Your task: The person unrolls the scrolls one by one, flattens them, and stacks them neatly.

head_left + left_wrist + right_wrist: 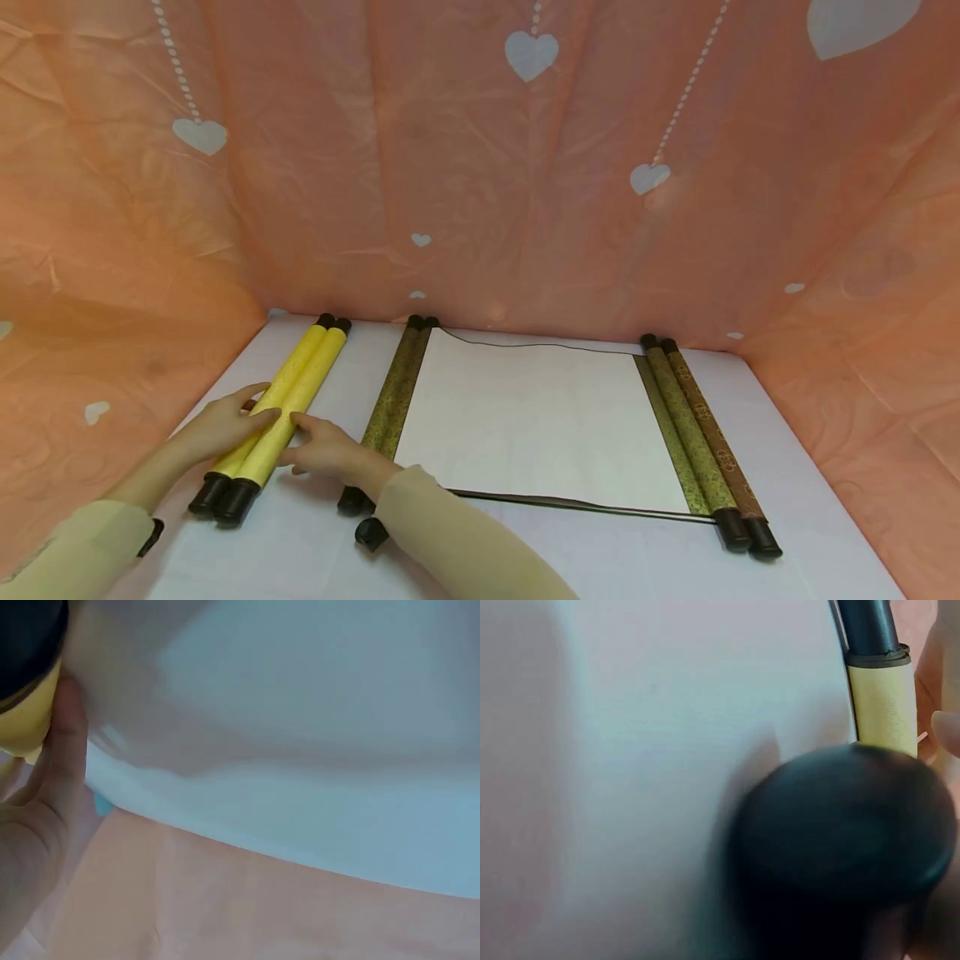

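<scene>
White tabletop (pixel 622 567) is leaving bare room at six o'clock from the dark-edged sheet (pixel 540 417). Toward nine, yellow paired rolls (pixel 309 385) are lying near the left edge (pixel 232 367); the left hand (pixel 221 427) is gripping them, the right hand (pixel 330 447) is touching them with loose fingers.

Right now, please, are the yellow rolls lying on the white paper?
No, the yellow rolls lie apart from the white paper, to its left.
</scene>
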### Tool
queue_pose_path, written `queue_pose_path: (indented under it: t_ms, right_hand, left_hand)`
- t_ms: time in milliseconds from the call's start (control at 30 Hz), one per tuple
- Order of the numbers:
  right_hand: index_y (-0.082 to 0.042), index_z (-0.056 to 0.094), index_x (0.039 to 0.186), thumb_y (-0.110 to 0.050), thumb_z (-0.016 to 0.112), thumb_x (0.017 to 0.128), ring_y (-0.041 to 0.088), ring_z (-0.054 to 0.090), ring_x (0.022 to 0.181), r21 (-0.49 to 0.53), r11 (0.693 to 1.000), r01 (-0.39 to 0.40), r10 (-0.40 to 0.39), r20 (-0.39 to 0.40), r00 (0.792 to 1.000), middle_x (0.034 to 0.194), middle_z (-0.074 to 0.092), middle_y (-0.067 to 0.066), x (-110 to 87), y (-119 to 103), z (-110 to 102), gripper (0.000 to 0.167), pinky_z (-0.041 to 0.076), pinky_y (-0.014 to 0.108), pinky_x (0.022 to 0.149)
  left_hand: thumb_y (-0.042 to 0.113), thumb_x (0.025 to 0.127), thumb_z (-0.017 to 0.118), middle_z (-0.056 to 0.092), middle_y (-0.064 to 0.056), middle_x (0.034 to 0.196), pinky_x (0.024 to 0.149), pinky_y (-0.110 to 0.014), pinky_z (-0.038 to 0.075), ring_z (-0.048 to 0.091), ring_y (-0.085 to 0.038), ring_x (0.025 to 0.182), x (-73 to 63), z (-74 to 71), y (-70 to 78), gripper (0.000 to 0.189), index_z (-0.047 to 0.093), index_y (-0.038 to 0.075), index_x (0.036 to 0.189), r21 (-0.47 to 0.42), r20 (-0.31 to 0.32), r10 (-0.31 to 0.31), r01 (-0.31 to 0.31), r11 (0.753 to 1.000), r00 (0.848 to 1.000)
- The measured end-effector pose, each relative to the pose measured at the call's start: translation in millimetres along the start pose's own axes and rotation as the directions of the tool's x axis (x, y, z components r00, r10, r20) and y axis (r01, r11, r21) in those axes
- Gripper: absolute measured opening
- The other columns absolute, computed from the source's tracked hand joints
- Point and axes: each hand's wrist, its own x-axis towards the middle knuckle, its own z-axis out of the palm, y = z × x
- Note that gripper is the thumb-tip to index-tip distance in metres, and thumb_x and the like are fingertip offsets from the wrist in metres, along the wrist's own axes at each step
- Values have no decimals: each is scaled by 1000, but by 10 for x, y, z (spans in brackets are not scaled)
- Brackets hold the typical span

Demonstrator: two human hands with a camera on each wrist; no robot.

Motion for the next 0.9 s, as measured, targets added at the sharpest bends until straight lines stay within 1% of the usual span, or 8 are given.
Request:
queue_pose_path:
  t_ms: [133,267,400,533,633,733,767,900]
  right_hand:
    - [-24,53,153,-17,78,91,15,71,78,5,1000,-4,4,-1,1000,151,55,-2,14,14,-2,68,52,27,86]
    - [-25,56,151,-18,79,89,14,70,79,13,1000,-17,18,-40,999,148,58,-3,8,18,-3,67,54,28,83]
    - [-18,56,152,-12,78,88,15,72,89,125,992,-14,23,-74,997,145,60,-2,-15,15,-10,67,59,33,83]
    - [-11,53,152,-6,75,90,16,71,98,238,970,41,-18,-97,995,137,63,1,-39,23,-46,66,60,37,85]
    - [-8,52,153,-5,73,92,21,73,99,309,946,95,-65,-105,992,131,63,1,-55,34,-95,64,60,39,86]
    - [-6,49,154,-4,70,95,25,74,97,369,918,147,-117,-104,988,125,59,0,-71,30,-160,63,60,44,87]
    - [-6,50,154,-4,69,96,25,73,96,375,912,168,-136,-110,985,122,58,-1,-78,25,-187,61,60,45,88]
    - [-7,50,154,-3,64,99,23,71,90,372,896,241,-196,-154,968,118,55,0,-90,11,-323,57,59,50,88]
  left_hand:
    - [49,102,62,55,-46,128,82,-52,55,66,-44,104,7,14,58,87,31,-16,152,3,19,-21,21,1000,1000]
    - [51,100,65,53,-47,128,79,-49,56,66,-41,101,0,-3,101,93,29,-17,152,-19,42,-42,43,999,998]
    - [49,100,65,51,-47,128,76,-45,57,66,-38,97,-11,-12,148,94,25,-18,152,-77,72,-73,79,994,995]
    - [46,101,65,49,-47,128,74,-42,58,66,-36,97,-39,-7,208,93,23,-19,152,-144,90,-102,114,983,991]
    - [46,102,64,47,-47,130,74,-42,58,66,-35,98,-70,-3,253,93,21,-18,153,-193,97,-118,135,972,988]
    - [45,102,64,45,-46,132,75,-41,58,67,-35,99,-105,15,305,93,18,-17,154,-247,87,-107,126,961,990]
    - [45,102,64,45,-46,133,75,-41,58,66,-36,100,-115,23,333,93,18,-16,155,-258,78,-101,118,959,992]
    - [45,101,66,45,-44,137,76,-42,58,66,-42,106,-148,69,517,92,20,-12,157,-261,-1,-60,58,964,998]
